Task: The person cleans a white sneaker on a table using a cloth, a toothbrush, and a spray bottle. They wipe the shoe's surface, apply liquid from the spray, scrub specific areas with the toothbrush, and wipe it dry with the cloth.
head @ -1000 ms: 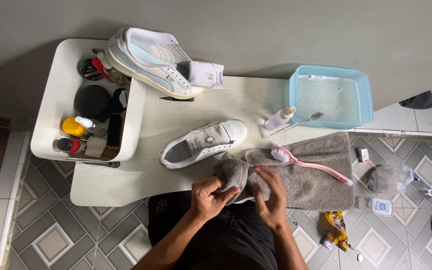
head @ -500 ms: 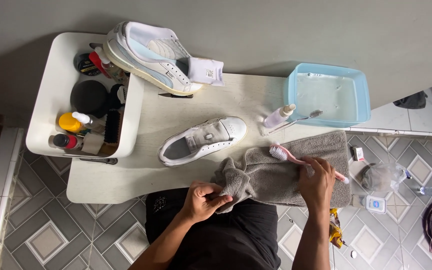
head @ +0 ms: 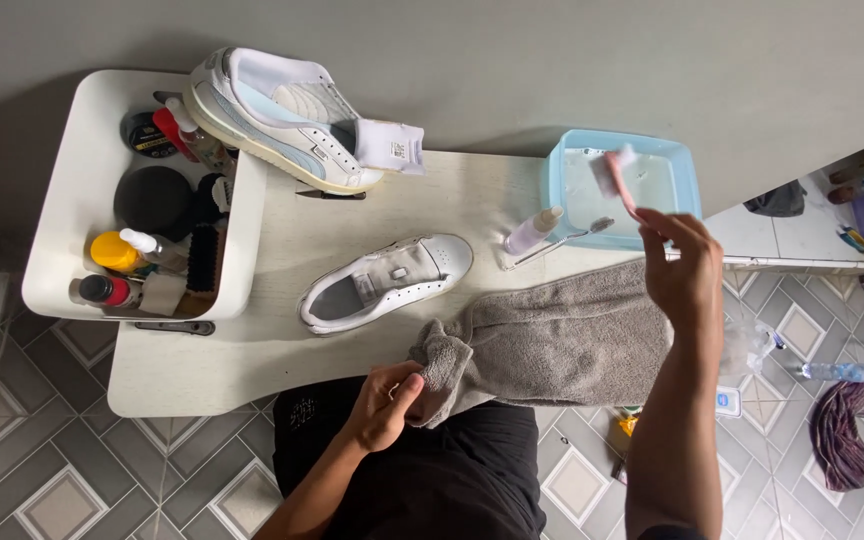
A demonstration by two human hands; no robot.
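Both hands are busy. Nearest the body, the left hand [head: 384, 405] is curled shut on a bunched corner of the grey towel [head: 552, 345], which lies spread along the front edge of the white table [head: 212, 370]. A second ago the right hand [head: 682, 265] lay beside the left on that towel; half a second ago it had reached the pink brush [head: 617, 180] lying across the cloth. Now it is lifted off the towel, pinching the brush handle in its fingertips and holding the head over the light blue basin [head: 677, 190] at the table's far right — the brush has gone from resting to in hand. Its long axis runs from the fingers up and to the left, head end farthest from the person, blurred with motion.

Beyond the towel a white sneaker [head: 387, 283] lies on the table, toe pointing right. Near the basin stands a small spray bottle [head: 534, 230] with a thin tool beside it. Farther left — a white tray [head: 72, 210] of bottles and brushes, a second sneaker [head: 282, 115] propped on its rim.
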